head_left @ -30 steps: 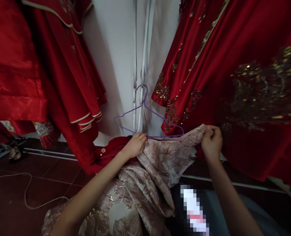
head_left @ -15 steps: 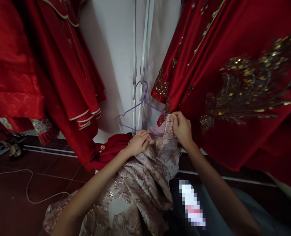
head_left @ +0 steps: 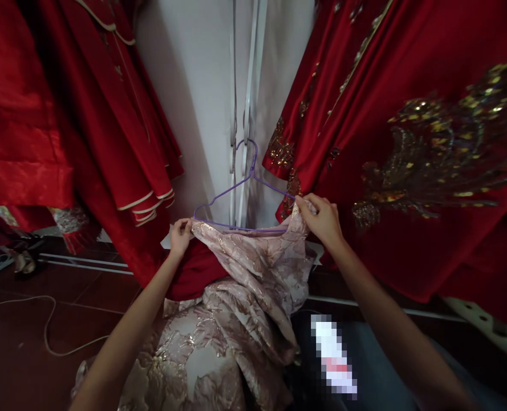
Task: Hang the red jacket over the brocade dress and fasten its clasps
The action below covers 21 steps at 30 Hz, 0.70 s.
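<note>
A pink and gold brocade garment lies bunched in front of me, its top edge drawn along the bar of a purple wire hanger. My left hand is closed on the garment's left corner at the hanger's left end. My right hand pinches the garment's right corner at the hanger's right end. The hanger's hook stands up against the white wall. A dark red cloth lies under the brocade by my left wrist.
Red satin robes hang at the left, and a red gown with gold embroidery hangs at the right. White cables run down the white wall. A cord trails over the dark red floor.
My left hand has moved left from the middle of the hanger bar to its left end, spreading the garment's top edge. My right hand had first moved in from the far right.
</note>
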### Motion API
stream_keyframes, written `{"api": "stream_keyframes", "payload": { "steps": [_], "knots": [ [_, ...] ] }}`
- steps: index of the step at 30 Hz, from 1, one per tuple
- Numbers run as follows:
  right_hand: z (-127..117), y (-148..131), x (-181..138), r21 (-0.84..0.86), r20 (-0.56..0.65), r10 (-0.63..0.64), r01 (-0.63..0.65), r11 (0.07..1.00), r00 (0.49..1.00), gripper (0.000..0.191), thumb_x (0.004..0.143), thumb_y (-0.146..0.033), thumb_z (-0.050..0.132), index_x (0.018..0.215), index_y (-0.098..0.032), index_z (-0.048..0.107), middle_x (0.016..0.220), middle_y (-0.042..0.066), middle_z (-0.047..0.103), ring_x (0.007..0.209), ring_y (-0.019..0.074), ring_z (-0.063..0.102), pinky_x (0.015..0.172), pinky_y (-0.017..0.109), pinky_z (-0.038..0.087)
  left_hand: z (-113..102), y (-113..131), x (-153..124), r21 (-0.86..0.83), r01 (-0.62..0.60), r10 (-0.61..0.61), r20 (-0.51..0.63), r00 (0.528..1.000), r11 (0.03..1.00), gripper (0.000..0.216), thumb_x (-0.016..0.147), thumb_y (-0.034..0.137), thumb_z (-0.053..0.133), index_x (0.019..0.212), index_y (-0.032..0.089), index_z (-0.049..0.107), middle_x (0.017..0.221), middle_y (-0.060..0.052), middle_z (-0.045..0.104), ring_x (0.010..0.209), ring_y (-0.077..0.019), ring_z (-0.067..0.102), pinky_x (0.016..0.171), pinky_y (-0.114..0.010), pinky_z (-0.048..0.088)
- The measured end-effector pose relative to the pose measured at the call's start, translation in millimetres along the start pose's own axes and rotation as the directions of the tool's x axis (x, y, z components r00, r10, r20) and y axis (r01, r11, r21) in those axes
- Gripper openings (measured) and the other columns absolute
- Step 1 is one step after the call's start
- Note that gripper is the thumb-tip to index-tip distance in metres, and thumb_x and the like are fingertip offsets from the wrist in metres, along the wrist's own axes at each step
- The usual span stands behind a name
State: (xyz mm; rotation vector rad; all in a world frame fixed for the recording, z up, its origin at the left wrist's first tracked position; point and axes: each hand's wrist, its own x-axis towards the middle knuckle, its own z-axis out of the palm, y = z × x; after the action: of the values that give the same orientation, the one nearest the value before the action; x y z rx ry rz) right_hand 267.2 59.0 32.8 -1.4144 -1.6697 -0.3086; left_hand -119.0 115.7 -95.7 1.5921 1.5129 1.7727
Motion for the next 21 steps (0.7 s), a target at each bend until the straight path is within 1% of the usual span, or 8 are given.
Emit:
{"api": "stream_keyframes", "payload": {
  "steps": [6,11,14,17,19,21],
  "knots": [
    [-7.0,2.4,2.0,-0.008,0.016,-0.023,0.024,1.0,1.0,0.036,0.086,-0.052,0.042,0.073,-0.022,0.058,0.074,0.001,0.066,0.072,0.0207,0.055,0.073,0.032,0.033,2.1,9.4,-1.6,-0.025,0.022,-0.022,-0.01,1.0,0.999,0.029,0.078,0.044,0.053,0.087,0.018,0.063,0.089,-0.006,0.062,0.085,-0.0176,0.057,0.079,-0.03,0.045],
    [-7.0,4.1,2.9,-0.01,0.019,-0.027,0.027,1.0,0.999,0.037,0.086,-0.052,0.042,0.071,-0.022,0.057,0.074,0.002,0.066,0.072,0.021,0.054,0.074,0.033,0.033,-4.1,5.9,-4.8,0.005,0.046,-0.046,0.006,0.999,0.999,0.032,0.078,0.046,0.053,0.086,0.017,0.063,0.087,-0.006,0.061,0.082,-0.0183,0.057,0.075,-0.031,0.046],
    [-6.2,4.9,4.3,-0.001,0.024,-0.036,0.036,0.999,0.999,0.036,0.086,-0.051,0.042,0.072,-0.022,0.057,0.075,0.002,0.067,0.073,0.0216,0.054,0.074,0.033,0.033,-7.2,11.6,-1.7,0.002,0.031,-0.031,0.008,0.999,1.0,0.032,0.078,0.046,0.054,0.088,0.017,0.064,0.089,-0.006,0.06,0.083,-0.0176,0.056,0.077,-0.03,0.045],
    [-4.3,3.6,4.0,0.013,0.045,-0.048,0.048,0.999,0.998,0.037,0.086,-0.053,0.041,0.072,-0.023,0.058,0.076,0.003,0.067,0.073,0.0223,0.054,0.074,0.034,0.034,-3.3,31.8,9.7,0.019,-0.067,0.067,0.013,0.998,0.998,0.03,0.078,0.045,0.055,0.089,0.018,0.065,0.093,-0.006,0.06,0.085,-0.0172,0.056,0.08,-0.03,0.045],
    [-2.9,1.5,2.4,0.031,0.069,-0.049,0.047,0.998,0.996,0.037,0.086,-0.053,0.041,0.073,-0.023,0.058,0.077,0.003,0.067,0.074,0.0225,0.055,0.072,0.033,0.034,3.4,50.1,19.7,0.038,-0.172,0.171,0.032,0.985,0.984,0.028,0.078,0.043,0.057,0.088,0.019,0.066,0.094,-0.006,0.059,0.088,-0.0173,0.055,0.081,-0.03,0.044],
    [-2.5,-0.2,0.4,0.035,0.069,-0.038,0.036,0.999,0.997,0.038,0.086,-0.054,0.041,0.073,-0.023,0.057,0.077,0.003,0.067,0.073,0.0222,0.055,0.071,0.033,0.034,10.7,65.5,27.9,0.059,-0.255,0.251,0.059,0.966,0.965,0.024,0.078,0.04,0.057,0.084,0.018,0.066,0.091,-0.006,0.06,0.09,-0.0181,0.055,0.083,-0.03,0.043]
  ]
}}
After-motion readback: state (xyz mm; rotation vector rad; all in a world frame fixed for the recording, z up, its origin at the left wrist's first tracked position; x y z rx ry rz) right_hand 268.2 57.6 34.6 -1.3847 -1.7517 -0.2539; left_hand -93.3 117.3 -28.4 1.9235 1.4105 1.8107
